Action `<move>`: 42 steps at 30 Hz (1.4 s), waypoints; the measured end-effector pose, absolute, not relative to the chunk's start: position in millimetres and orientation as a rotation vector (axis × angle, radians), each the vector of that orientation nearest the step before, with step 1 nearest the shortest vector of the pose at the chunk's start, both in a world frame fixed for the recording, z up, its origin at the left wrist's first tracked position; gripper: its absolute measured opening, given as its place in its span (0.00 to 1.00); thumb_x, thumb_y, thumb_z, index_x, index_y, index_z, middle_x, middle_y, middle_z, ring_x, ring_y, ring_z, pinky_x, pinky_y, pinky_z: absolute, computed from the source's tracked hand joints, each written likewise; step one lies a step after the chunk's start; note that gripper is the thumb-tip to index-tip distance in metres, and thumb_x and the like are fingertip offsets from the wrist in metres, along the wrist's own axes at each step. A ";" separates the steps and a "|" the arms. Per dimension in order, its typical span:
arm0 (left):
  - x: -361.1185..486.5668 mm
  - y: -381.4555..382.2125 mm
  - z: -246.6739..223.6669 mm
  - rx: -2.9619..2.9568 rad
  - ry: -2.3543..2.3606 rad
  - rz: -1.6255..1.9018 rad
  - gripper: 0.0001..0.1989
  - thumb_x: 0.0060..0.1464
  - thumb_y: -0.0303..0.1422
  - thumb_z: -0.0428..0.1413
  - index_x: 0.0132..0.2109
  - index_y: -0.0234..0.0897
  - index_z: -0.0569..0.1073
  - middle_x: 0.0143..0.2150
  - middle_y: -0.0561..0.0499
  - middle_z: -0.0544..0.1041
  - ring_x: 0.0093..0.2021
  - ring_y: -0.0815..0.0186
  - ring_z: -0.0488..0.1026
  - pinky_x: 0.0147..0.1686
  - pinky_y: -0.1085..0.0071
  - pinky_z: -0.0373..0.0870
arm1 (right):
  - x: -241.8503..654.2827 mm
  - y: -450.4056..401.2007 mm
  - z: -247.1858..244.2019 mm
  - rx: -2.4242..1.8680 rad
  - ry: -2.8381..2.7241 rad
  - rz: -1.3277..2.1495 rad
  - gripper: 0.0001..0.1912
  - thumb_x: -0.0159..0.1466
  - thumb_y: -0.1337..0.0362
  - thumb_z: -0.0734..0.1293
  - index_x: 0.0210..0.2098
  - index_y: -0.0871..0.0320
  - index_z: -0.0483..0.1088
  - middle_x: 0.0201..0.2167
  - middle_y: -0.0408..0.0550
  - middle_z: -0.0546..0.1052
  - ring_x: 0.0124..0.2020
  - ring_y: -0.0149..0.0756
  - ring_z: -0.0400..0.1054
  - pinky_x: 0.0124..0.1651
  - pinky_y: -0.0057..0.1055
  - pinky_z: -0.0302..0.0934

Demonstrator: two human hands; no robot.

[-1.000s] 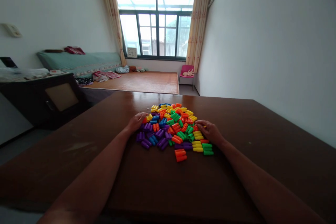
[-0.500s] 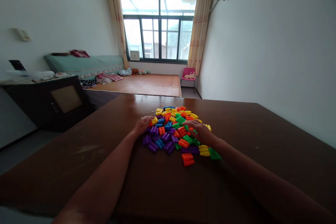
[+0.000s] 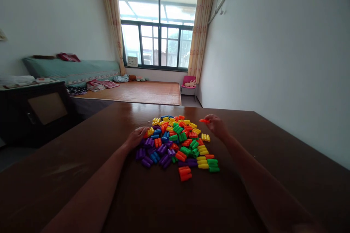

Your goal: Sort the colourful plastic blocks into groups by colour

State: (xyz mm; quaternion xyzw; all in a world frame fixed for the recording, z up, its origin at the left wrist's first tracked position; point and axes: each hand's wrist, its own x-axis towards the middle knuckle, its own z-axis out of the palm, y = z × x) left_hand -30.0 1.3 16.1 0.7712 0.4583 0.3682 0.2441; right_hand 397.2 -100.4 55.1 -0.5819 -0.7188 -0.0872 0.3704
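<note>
A pile of coloured plastic pieces (image 3: pixel 175 138) in purple, blue, green, yellow and orange lies on the brown table (image 3: pixel 147 196). My left hand (image 3: pixel 137 136) rests at the pile's left edge, its fingers closed round an orange and yellow piece (image 3: pixel 149 132). To the right of the pile, my right hand (image 3: pixel 216 124) pinches an orange piece (image 3: pixel 204 121) above the table. Nearest me lies a separate orange piece (image 3: pixel 185 173), in front of a row of purple, yellow and green pieces (image 3: pixel 202 162).
Beyond the table stand a bed (image 3: pixel 153 92) with clothes on it and a pink chair (image 3: pixel 189 81) holding a soft toy. A dark cabinet (image 3: pixel 46 105) is at the left. A white wall (image 3: pixel 273 51) runs along the right.
My right hand has moved from over the pile to its right, now with an orange piece in its fingers. My left hand stays by the same piece. The view has shifted slightly.
</note>
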 end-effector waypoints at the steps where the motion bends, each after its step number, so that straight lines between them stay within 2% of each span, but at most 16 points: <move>1: -30.5 2.1 15.8 2.110 1.258 0.996 0.34 0.52 0.60 0.44 0.45 0.39 0.79 0.46 0.46 0.80 0.49 0.53 0.74 0.51 0.62 0.68 | 423.1 -99.1 45.3 -1.587 -1.750 -0.283 0.09 0.58 0.69 0.62 0.37 0.57 0.72 0.39 0.53 0.75 0.42 0.42 0.68 0.49 0.38 0.60; 4: -32.7 6.0 13.0 2.135 1.278 0.970 0.34 0.53 0.60 0.43 0.46 0.38 0.79 0.46 0.46 0.80 0.48 0.53 0.75 0.51 0.62 0.68 | 484.7 -97.4 14.3 -1.842 -1.669 -0.173 0.13 0.53 0.73 0.62 0.36 0.57 0.73 0.40 0.53 0.76 0.45 0.44 0.68 0.53 0.40 0.59; 9: -36.0 12.7 6.6 2.182 1.288 0.902 0.34 0.56 0.57 0.42 0.49 0.36 0.77 0.49 0.45 0.79 0.50 0.54 0.73 0.52 0.63 0.66 | 519.7 -93.7 -3.0 -1.930 -1.633 0.161 0.25 0.49 0.72 0.65 0.47 0.58 0.73 0.50 0.53 0.75 0.49 0.42 0.69 0.56 0.37 0.60; 14: -36.5 14.0 6.0 2.198 1.299 0.836 0.34 0.57 0.56 0.41 0.51 0.34 0.75 0.51 0.44 0.78 0.52 0.54 0.72 0.53 0.64 0.65 | 524.6 -95.2 -1.3 -1.924 -1.522 0.368 0.21 0.53 0.62 0.69 0.47 0.56 0.72 0.46 0.51 0.77 0.44 0.38 0.72 0.48 0.32 0.65; 17: -35.0 11.1 9.2 2.201 1.308 0.839 0.34 0.57 0.56 0.41 0.51 0.34 0.76 0.51 0.44 0.77 0.52 0.54 0.72 0.54 0.64 0.65 | 515.6 -92.6 -7.1 -1.938 -1.563 0.302 0.18 0.53 0.61 0.69 0.44 0.55 0.73 0.42 0.49 0.79 0.42 0.38 0.72 0.47 0.31 0.65; 21: -32.2 4.3 15.4 2.206 1.336 0.857 0.34 0.56 0.56 0.41 0.49 0.35 0.77 0.49 0.44 0.78 0.50 0.53 0.73 0.53 0.62 0.66 | 491.0 -71.8 -12.9 -2.066 -1.516 0.028 0.18 0.58 0.56 0.67 0.47 0.52 0.73 0.42 0.48 0.78 0.44 0.41 0.71 0.48 0.36 0.64; 27: -29.5 -3.4 20.8 2.190 1.322 0.897 0.34 0.55 0.57 0.42 0.48 0.35 0.78 0.48 0.44 0.79 0.49 0.54 0.74 0.51 0.62 0.68 | 480.5 -35.7 -12.8 -2.218 -1.433 -0.119 0.20 0.60 0.53 0.65 0.50 0.50 0.72 0.48 0.51 0.76 0.48 0.49 0.67 0.47 0.43 0.63; 31: -28.5 -4.0 20.8 2.194 1.316 0.909 0.33 0.56 0.56 0.42 0.47 0.36 0.78 0.47 0.45 0.79 0.49 0.54 0.74 0.52 0.63 0.68 | 472.2 -32.5 -7.3 -2.040 -1.341 -0.224 0.22 0.60 0.53 0.65 0.52 0.54 0.72 0.54 0.55 0.71 0.51 0.50 0.66 0.52 0.46 0.60; 33: -27.9 -4.0 20.8 2.197 1.329 0.897 0.33 0.56 0.56 0.42 0.47 0.36 0.78 0.48 0.45 0.79 0.49 0.54 0.74 0.52 0.62 0.68 | 453.7 -34.8 2.1 -1.854 -1.401 -0.185 0.21 0.62 0.54 0.62 0.51 0.57 0.71 0.52 0.57 0.72 0.47 0.45 0.68 0.52 0.43 0.61; 35: -27.2 -4.5 21.3 2.204 1.341 0.880 0.33 0.56 0.55 0.41 0.48 0.35 0.78 0.48 0.44 0.79 0.50 0.54 0.74 0.52 0.62 0.68 | 424.6 -37.7 15.3 -1.682 -1.535 -0.036 0.21 0.63 0.53 0.60 0.49 0.58 0.71 0.48 0.55 0.75 0.39 0.39 0.71 0.47 0.38 0.64; 37: -26.5 -5.5 22.3 2.211 1.342 0.873 0.34 0.56 0.55 0.41 0.48 0.34 0.78 0.48 0.43 0.79 0.50 0.53 0.74 0.52 0.62 0.68 | 389.5 -41.2 27.9 -1.593 -1.679 0.098 0.21 0.64 0.50 0.59 0.48 0.56 0.72 0.44 0.51 0.77 0.35 0.37 0.71 0.42 0.34 0.66; 39: -26.0 -6.4 23.5 2.209 1.341 0.878 0.34 0.56 0.55 0.41 0.48 0.34 0.78 0.48 0.43 0.79 0.49 0.54 0.74 0.51 0.62 0.68 | 355.8 -45.6 35.6 -1.614 -1.809 0.111 0.21 0.64 0.47 0.60 0.47 0.54 0.72 0.42 0.50 0.78 0.38 0.38 0.72 0.42 0.33 0.65; 42: -26.2 -6.5 24.3 2.204 1.345 0.885 0.34 0.55 0.56 0.41 0.47 0.34 0.78 0.47 0.44 0.79 0.48 0.54 0.75 0.51 0.63 0.68 | 324.2 -50.5 36.5 -1.710 -1.960 -0.008 0.21 0.62 0.48 0.63 0.47 0.53 0.73 0.42 0.53 0.78 0.43 0.42 0.72 0.47 0.35 0.63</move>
